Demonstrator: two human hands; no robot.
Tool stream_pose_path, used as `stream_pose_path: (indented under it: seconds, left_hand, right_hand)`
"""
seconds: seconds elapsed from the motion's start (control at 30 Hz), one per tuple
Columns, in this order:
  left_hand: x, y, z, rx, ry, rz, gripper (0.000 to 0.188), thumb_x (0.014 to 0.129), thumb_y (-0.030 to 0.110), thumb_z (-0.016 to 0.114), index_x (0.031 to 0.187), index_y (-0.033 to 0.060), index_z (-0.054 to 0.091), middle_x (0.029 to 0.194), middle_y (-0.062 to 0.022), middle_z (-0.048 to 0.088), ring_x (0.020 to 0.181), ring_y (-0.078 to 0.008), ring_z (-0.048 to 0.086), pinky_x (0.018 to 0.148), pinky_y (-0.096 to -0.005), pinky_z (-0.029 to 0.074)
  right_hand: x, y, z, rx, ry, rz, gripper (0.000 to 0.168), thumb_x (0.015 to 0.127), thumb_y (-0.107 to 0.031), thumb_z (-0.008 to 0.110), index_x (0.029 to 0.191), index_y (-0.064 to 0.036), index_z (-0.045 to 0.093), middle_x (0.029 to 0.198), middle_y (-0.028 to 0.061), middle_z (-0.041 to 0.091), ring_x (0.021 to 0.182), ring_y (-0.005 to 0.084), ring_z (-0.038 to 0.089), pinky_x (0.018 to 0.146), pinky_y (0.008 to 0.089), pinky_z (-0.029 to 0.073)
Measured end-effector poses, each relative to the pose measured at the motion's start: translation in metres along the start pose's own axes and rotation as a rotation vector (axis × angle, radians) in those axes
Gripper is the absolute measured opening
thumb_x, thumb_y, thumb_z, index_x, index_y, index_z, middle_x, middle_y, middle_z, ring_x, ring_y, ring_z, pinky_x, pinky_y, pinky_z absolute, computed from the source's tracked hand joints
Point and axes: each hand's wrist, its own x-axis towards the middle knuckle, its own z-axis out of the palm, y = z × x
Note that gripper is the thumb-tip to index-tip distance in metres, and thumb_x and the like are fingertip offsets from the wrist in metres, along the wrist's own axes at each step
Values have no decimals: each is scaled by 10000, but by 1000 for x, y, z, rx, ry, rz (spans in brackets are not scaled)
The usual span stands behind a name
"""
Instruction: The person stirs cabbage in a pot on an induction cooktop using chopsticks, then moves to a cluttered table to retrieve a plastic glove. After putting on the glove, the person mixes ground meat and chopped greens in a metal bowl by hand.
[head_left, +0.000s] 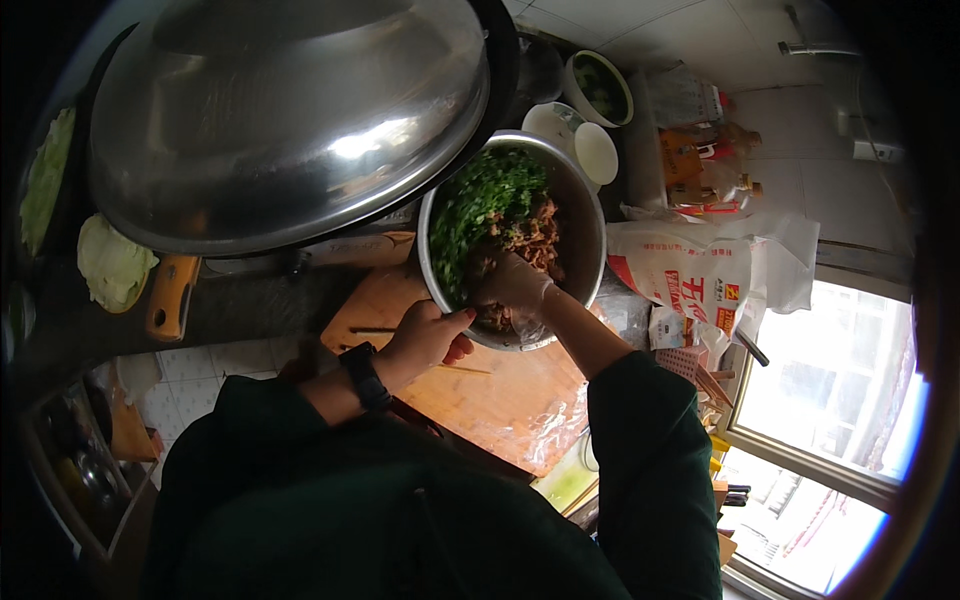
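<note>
A deep stainless steel bowl (590, 217) stands at the far end of a wooden cutting board (480, 420). Chopped green herbs (487, 199) fill its left side, and brown minced meat (536, 232) lies to their right. My left hand (431, 336), with a black watch on the wrist, grips the near rim, thumb on the edge. Inside the bowl is my right hand (517, 285) in a clear plastic glove. Its fingers are sunk in the mixture and hidden, so their closure cannot be told. Thin chopsticks (466, 370) lie on the board, partly behind my left hand.
A large domed metal lid (292, 127) covers a wok at upper left, close to the bowl. A wooden handle (172, 300) and pale cabbage (112, 259) are beside it. Small bowls (598, 154) stand behind; a printed plastic bag (682, 270) lies right, near the window (832, 375).
</note>
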Motion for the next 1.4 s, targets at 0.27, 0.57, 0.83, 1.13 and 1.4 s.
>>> stream_pose_path:
  seconds: [0.27, 0.57, 0.83, 1.13, 1.4]
  left_hand:
    - [-4, 3, -1, 88, 9, 21, 306, 902, 292, 578, 854, -10, 591, 665, -94, 634, 515, -114, 579, 463, -224, 479]
    - [-4, 9, 3, 49, 1, 20, 287, 899, 293, 598, 881, 7, 583, 648, -75, 606, 518, -106, 562, 453, -222, 458]
    - [-1, 4, 0, 49, -31, 30, 284, 908, 281, 575, 821, 11, 602, 659, -79, 623, 516, -116, 563, 460, -228, 459]
    - [2, -2, 1, 13, 16, 17, 284, 891, 267, 596, 803, -2, 590, 645, -109, 630, 491, -120, 556, 438, -227, 441]
    - [1, -1, 1, -20, 33, 91, 253, 896, 231, 583, 809, -7, 586, 626, -100, 614, 476, -109, 543, 422, -220, 427]
  right_hand:
    - [1, 69, -7, 613, 88, -347, 338, 736, 12, 635, 1072, -10, 614, 1070, 110, 641, 877, 218, 642, 743, 304, 543]
    - [-30, 34, -48, 263, 346, -8, 324, 785, -44, 616, 1109, -62, 597, 993, 65, 652, 875, 192, 636, 744, 293, 522]
    - [-55, 9, -33, -484, 112, -680, 448, 704, -105, 715, 1137, -129, 606, 1176, 152, 565, 1096, 318, 536, 920, 396, 461]
    - [10, 16, 8, -612, -149, -455, 402, 753, -209, 624, 1142, -118, 582, 1090, 184, 589, 1055, 355, 557, 872, 395, 471]
    - [6, 2, 0, -743, -292, -185, 358, 752, -132, 589, 1107, -164, 625, 1087, 136, 611, 1002, 321, 596, 846, 389, 487]
